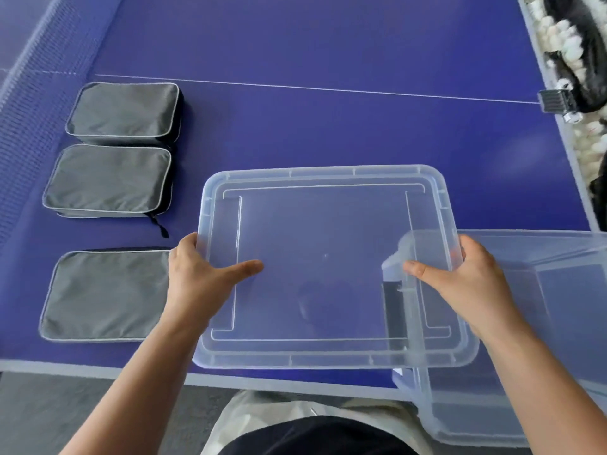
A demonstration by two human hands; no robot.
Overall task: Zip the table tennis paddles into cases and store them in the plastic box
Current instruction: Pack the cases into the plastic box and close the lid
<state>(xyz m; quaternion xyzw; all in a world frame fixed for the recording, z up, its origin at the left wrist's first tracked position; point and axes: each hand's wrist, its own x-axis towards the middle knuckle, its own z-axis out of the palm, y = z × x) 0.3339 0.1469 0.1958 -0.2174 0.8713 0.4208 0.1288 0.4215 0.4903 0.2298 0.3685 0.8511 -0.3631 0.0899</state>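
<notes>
Both hands, my left hand [197, 277] and right hand [466, 280], hold the clear lid [328, 224] by its sides, partly over the plastic box [558, 323]. Three grey cases [111, 182] lie left.

Three cases lie in a column on the table [328, 126] at left: far case [123, 110], middle case [108, 180], near case [105, 295]. Right of them the lid [328, 267] is held between the left hand [200, 277] and right hand [466, 277]. The lid's right end overlaps the plastic box [542, 323], which stands at the table's near right corner.
</notes>
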